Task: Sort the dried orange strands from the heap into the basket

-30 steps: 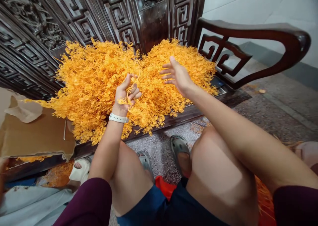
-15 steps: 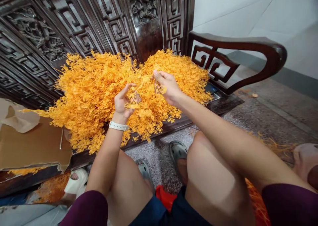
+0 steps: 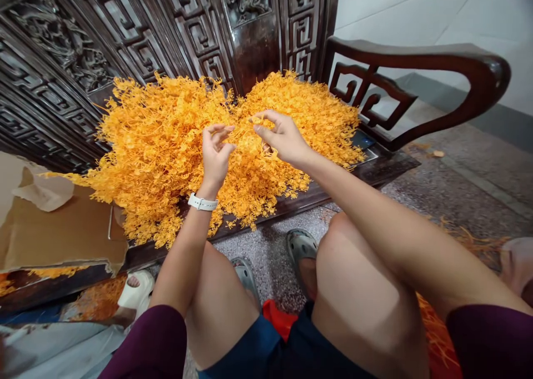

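Note:
A big heap of orange plastic sprigs (image 3: pixel 158 145) covers the seat of a dark carved wooden bench (image 3: pixel 375 170). My left hand (image 3: pixel 216 156), with a white watch at the wrist, is raised over the heap, its fingertips pinched on a small orange sprig. My right hand (image 3: pixel 281 137) hovers close beside it, thumb and forefinger pinched on the same bit of orange sprig between the two hands. Both hands are just above the middle of the heap.
The bench's carved back (image 3: pixel 125 29) and curved armrest (image 3: pixel 437 56) frame the heap. A brown cardboard box (image 3: pixel 62 234) lies at the left. More orange sprigs lie on the speckled floor (image 3: pixel 458 201) by my knees and sandalled feet.
My right hand went from open over the heap to a pinch near my left hand. My left hand rose and its fingers closed to a pinch. The two hands came together.

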Tool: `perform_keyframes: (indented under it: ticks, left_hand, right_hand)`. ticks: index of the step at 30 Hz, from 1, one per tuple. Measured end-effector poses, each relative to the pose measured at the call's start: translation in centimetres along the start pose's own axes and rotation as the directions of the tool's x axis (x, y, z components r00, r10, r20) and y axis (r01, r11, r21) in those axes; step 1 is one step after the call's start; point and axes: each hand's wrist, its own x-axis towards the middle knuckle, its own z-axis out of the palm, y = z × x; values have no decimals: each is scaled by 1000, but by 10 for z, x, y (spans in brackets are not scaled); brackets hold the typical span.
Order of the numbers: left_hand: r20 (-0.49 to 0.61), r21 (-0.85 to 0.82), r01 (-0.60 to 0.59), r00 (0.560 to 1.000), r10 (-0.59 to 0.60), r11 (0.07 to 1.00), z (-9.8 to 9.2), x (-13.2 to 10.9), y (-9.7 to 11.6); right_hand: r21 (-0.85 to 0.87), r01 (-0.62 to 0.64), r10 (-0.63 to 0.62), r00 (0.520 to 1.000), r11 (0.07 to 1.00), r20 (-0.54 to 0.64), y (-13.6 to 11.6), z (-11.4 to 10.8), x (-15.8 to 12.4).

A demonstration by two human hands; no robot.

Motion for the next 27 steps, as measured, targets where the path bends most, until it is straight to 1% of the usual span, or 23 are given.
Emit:
perform_keyframes:
  ticks: [3, 6, 8, 11, 13, 16, 18, 20, 23, 25, 27]
  left_hand:
    - [109, -9, 24, 994, -23, 1000, -2, 1, 2]
    - [193, 53, 75, 978, -83, 996, -2, -1, 1]
    - [241, 78, 85, 965, -101, 993, 0, -4, -1]
    - [299, 83, 27, 953, -51, 996, 2, -6, -1]
    - [299, 110, -31, 954, -3, 993, 3, -6, 1]
    - [268, 188, -90, 963, 37, 978, 4, -7, 5]
    - [258, 226, -111, 965, 51, 968, 4, -8, 7]
    - [244, 255, -118, 968, 54, 960, 4, -9, 7]
    - [224, 277, -106, 974, 43, 955, 3, -11, 10]
    - [239, 274, -104, 970, 37, 956, 2, -12, 12]
    - [273, 281, -108, 962, 28, 954, 1, -12, 14]
  right_hand:
    - [-36, -17, 20, 996, 999, 81, -1, 0, -1]
    - [-113, -2, 20, 988, 994, 152, 1, 0, 0]
    - [-205, 30, 2, 988, 978, 156, 4, 1, 0]
    - [-344, 34, 2, 994, 938, 106, 8, 4, 1]
    - [-382, 34, -18, 999, 923, 45, 8, 6, 2]
    - [-398, 97, -130, 990, 912, -58, 6, 7, 5]
    - [-402, 146, -197, 976, 904, -90, 4, 4, 7]
    - [-398, 178, -221, 973, 900, -66, 0, 0, 6]
    - [-416, 203, -199, 979, 887, 54, -4, -4, 1]
    - [-415, 197, -163, 980, 888, 115, -5, -3, -3]
    - [-346, 152, -121, 986, 926, 110, -6, 0, -6]
